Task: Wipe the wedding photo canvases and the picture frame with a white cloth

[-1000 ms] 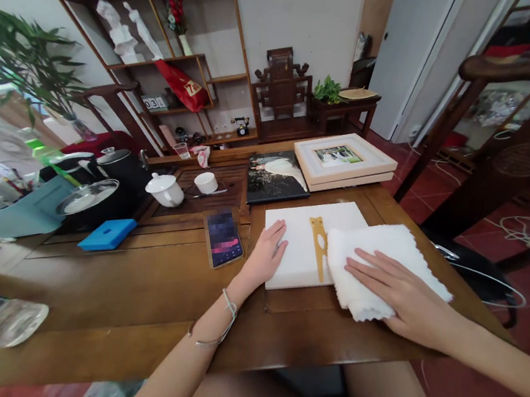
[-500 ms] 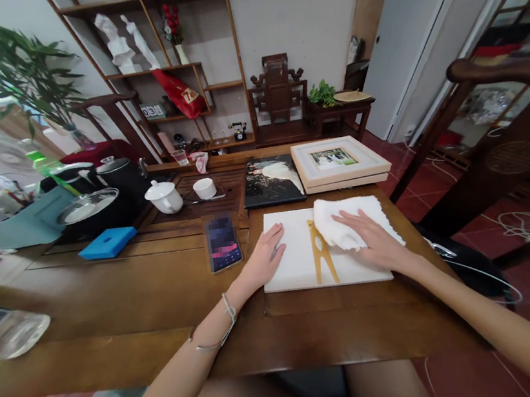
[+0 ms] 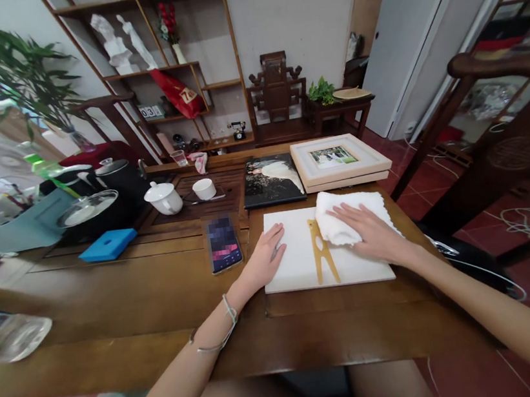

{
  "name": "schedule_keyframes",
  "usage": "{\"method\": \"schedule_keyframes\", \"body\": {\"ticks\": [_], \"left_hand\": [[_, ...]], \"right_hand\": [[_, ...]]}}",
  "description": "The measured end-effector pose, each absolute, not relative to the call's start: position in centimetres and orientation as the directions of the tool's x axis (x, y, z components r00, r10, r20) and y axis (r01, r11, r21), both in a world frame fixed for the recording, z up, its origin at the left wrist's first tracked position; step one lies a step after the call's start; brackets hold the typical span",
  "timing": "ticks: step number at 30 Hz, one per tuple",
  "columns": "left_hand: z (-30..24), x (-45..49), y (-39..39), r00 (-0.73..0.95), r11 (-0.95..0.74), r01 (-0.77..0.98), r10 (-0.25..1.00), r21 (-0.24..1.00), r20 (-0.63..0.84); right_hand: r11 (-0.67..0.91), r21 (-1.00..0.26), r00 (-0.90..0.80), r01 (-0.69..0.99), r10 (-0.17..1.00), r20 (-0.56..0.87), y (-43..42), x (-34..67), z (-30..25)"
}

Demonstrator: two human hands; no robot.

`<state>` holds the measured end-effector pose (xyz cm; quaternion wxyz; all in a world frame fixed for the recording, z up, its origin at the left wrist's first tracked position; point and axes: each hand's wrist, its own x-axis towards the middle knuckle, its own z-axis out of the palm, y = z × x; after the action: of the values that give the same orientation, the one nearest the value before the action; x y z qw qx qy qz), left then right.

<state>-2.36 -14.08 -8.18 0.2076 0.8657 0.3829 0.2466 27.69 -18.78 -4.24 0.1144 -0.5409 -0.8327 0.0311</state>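
Observation:
A flat white panel with a yellow letter-A shape on its face lies on the wooden table. My left hand rests on the panel's left side, fingers stretched out and holding nothing. Under my right hand is a folded white cloth, which covers the panel's upper right part. The fingers of that hand are extended flat across the cloth, pressing it down rather than gripping it. Part of the cloth is hidden by the hand.
Behind the panel lie a dark photo panel and stacked white picture frames. Left of my forearm are a phone, a blue block, a white lidded bowl, a small cup and a black pan.
My right hand and the white cloth have slid a short way toward the panel's far edge. My left hand stays in place on the panel.

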Motion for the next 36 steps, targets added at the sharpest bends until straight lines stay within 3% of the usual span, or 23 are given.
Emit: {"method": "schedule_keyframes", "body": {"ticks": [5, 15, 28, 32, 36], "left_hand": [[-8.4, -2.4, -14.0, 0.572, -0.625, 0.556, 0.766, 0.547, 0.293], [-8.4, -2.4, -14.2, 0.569, -0.626, 0.539, 0.764, 0.564, 0.304], [-8.2, -2.5, -14.0, 0.574, -0.621, 0.55, 0.767, 0.559, 0.287], [-8.2, -2.5, -14.1, 0.573, -0.62, 0.549, 0.767, 0.561, 0.288], [-8.2, -2.4, -14.2, 0.571, -0.611, 0.559, 0.774, 0.561, 0.274]], "right_hand": [[0.413, -0.102, -0.397, 0.905, 0.906, 0.146, -18.5, 27.4, -3.9], [0.489, -0.153, -0.47, 0.859, 0.871, 0.144, -32.1, 26.2, -4.1], [0.377, -0.156, -0.369, 0.913, 0.926, 0.079, -15.3, 28.0, -3.6], [0.385, -0.157, -0.374, 0.91, 0.923, 0.095, -16.8, 27.9, -3.7], [0.43, -0.117, -0.417, 0.895, 0.901, 0.12, -23.8, 27.4, -4.2]]}}
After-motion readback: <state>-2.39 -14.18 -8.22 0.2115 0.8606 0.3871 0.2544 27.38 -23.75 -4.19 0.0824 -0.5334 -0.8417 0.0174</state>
